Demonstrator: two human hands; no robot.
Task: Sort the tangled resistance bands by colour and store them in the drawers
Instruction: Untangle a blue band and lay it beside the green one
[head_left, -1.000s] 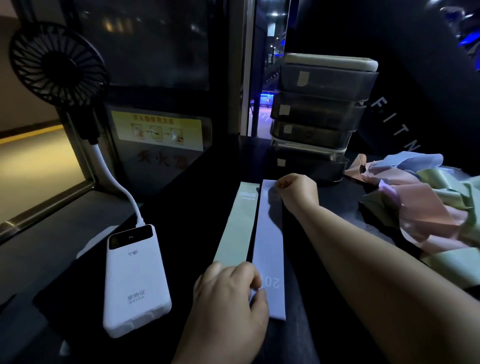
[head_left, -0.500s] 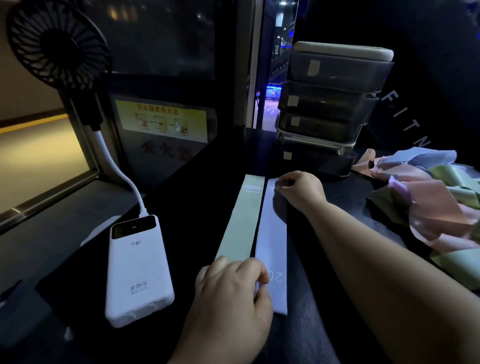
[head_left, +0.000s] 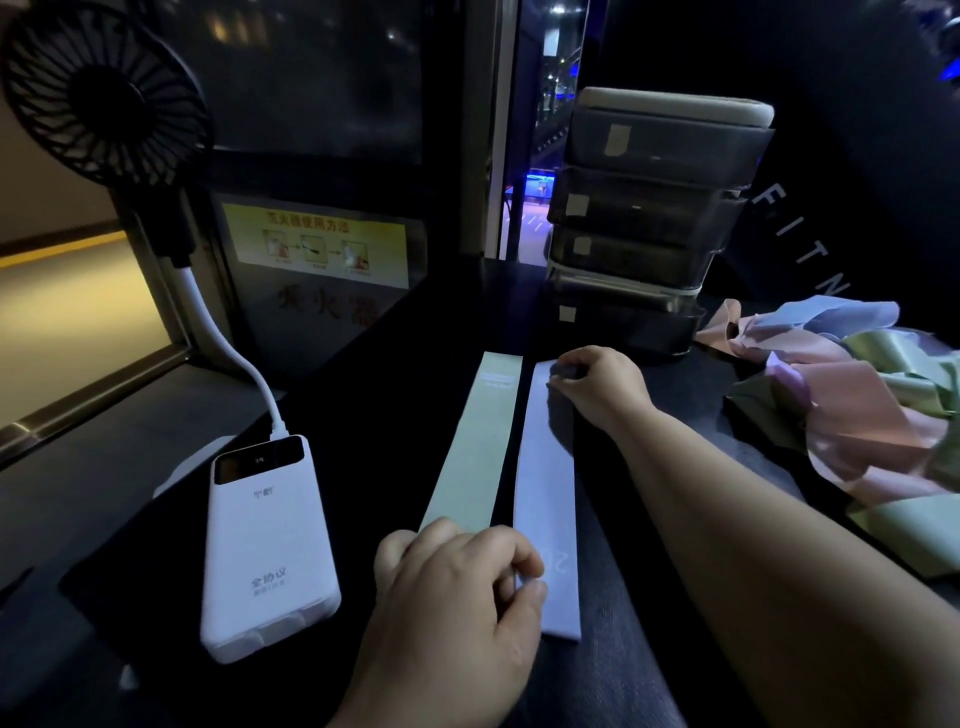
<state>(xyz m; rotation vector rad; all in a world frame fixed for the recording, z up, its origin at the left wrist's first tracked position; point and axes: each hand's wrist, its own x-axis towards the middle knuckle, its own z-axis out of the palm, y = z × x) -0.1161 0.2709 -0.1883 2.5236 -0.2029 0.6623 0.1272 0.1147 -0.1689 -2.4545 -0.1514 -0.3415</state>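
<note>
Two flat resistance bands lie side by side on the dark table: a pale green band (head_left: 475, 447) on the left and a light blue band (head_left: 545, 483) on the right. My left hand (head_left: 457, 613) pinches the near end of the blue band and covers the near end of the green one. My right hand (head_left: 597, 387) pinches the blue band's far end. A tangled heap of pink, green and blue bands (head_left: 857, 395) lies at the right. A stack of dark drawers (head_left: 654, 218), all shut, stands behind the bands.
A white power bank (head_left: 262, 545) lies at the left, its white cable rising to a black fan (head_left: 98, 93). A yellow notice (head_left: 317, 244) hangs on the panel behind. The table edge drops off at the left.
The view has shifted a little. Both hands stay on the ends of the blue band, which lies in the same place beside the green one.
</note>
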